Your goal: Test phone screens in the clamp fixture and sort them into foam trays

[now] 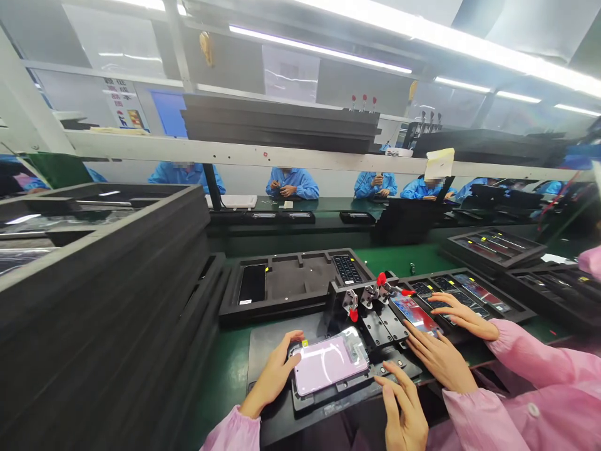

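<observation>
A phone screen panel (328, 364) with a pale pink film lies slightly tilted over a black fixture plate (338, 387) in front of me. My left hand (277, 373) grips its left end, the thumb on the face and the fingers at the far corner by a yellow tab. Clear film covers the panel's right end. Apart from the panel, to its right, my right hand (402, 407) holds nothing, fingers spread and slightly bent. Behind the panel stands a black clamping jig (382, 326) with several red-tipped toggle clamps (381, 279).
A co-worker's hands (441, 360) in pink sleeves touch a phone panel (416, 313) at right. A black foam tray (300, 282) holding panels lies behind the jig. Stacked foam trays (107, 300) rise high at left. People in blue (293, 183) sit across the bench.
</observation>
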{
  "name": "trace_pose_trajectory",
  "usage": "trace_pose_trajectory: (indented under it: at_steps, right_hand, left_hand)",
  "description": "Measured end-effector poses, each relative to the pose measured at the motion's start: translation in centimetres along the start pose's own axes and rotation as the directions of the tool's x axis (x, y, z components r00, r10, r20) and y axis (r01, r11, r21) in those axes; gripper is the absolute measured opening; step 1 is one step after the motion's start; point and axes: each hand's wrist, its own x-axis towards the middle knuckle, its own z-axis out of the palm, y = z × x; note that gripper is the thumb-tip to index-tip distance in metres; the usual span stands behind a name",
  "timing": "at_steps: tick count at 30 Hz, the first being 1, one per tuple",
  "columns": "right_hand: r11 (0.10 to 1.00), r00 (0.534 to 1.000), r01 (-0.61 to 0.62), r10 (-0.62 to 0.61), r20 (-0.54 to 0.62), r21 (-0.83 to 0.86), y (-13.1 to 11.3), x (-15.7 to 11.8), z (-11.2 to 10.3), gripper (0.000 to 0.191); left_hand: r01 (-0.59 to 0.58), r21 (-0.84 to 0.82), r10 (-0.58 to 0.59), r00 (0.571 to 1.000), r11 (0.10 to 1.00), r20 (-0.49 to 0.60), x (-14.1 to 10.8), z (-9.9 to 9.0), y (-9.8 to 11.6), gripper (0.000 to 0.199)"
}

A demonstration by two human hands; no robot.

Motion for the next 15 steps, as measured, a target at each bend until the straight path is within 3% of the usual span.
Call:
trace_pose_trajectory:
  at_steps: [2,5,10,15]
  right_hand:
    - [0.979,0.981,0.164,-0.149,0.124,-0.117,4.6,1.4,-0.6,0.047]
    - [0.843,0.884,0.427,-0.313,0.347,-0.328,9.5,1.7,-0.7,0.042]
    - [0.734,0.898,0.42,-0.252,0.36,-0.534,12.0,-1.1,0.2,0.049]
    - [0.74,0.906,0.406,-0.248,0.344,-0.536,11.9,-1.9,0.2,0.051]
  left_hand:
    - [0.004,0.021,-0.003,1.0,1.0,-0.006,0.0,0.1,0.0,0.042]
    - [0.005,0.044,-0.005,1.0,0.999,-0.008,-0.1,0.1,0.3,0.041]
    - [-0.01,0.078,0.009,1.0,0.997,0.012,-0.4,-0.1,0.7,0.041]
    - [-0.065,0.172,0.054,0.996,0.983,0.066,-0.9,-0.1,0.7,0.056]
